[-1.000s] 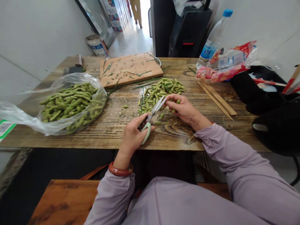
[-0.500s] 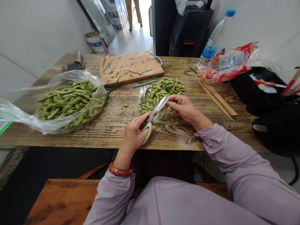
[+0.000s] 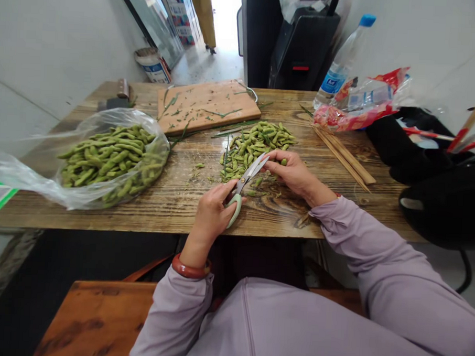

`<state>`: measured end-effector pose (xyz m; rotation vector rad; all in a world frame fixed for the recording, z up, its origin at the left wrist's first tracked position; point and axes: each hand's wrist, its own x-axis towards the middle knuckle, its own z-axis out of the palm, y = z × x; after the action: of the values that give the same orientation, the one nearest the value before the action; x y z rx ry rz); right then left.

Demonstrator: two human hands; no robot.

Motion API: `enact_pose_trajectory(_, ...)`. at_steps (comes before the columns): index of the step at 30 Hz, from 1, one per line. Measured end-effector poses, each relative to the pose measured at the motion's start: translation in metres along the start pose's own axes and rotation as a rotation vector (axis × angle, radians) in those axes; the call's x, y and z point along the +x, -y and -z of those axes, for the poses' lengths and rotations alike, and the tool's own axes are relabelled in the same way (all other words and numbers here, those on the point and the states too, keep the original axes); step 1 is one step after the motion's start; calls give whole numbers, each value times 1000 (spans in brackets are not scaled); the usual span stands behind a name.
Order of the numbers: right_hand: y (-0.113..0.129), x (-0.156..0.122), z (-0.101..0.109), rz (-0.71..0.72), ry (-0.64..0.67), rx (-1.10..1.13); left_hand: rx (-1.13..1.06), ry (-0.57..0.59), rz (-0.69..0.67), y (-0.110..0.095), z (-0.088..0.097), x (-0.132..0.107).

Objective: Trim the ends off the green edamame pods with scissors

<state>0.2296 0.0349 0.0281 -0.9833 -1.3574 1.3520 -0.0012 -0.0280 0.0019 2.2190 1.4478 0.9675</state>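
Observation:
My left hand (image 3: 216,208) is closed round the pale green handles of a pair of scissors (image 3: 242,184), whose blades stand slightly apart and point up and to the right. At the blade tips, my right hand (image 3: 288,172) pinches an edamame pod (image 3: 284,161); most of that pod is hidden by the fingers. A loose pile of edamame pods (image 3: 255,142) lies on the table just beyond both hands. To the left, a clear plastic bag (image 3: 157,166) lies with its mouth spread, full of edamame pods (image 3: 108,154).
A wooden cutting board (image 3: 209,106) with green scraps lies at the back, a cleaver (image 3: 121,91) left of it. On the right are chopsticks (image 3: 344,156), a water bottle (image 3: 334,80), red plastic packaging (image 3: 356,112) and a black holder (image 3: 436,207). A person's legs (image 3: 205,19) show beyond.
The scissors' blades have opened a little wider. Both hands stay nearly in place. The person in the background has come closer.

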Motion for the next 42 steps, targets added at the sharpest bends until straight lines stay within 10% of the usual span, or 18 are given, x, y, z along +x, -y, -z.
enact_pose_trajectory(23,-10,5,0,-126,-71,19,-62,-96,102,1,-1,1)
enact_pose_trajectory(42,4,29,82,-100,-386,430,-99,-198,170,1,2,0)
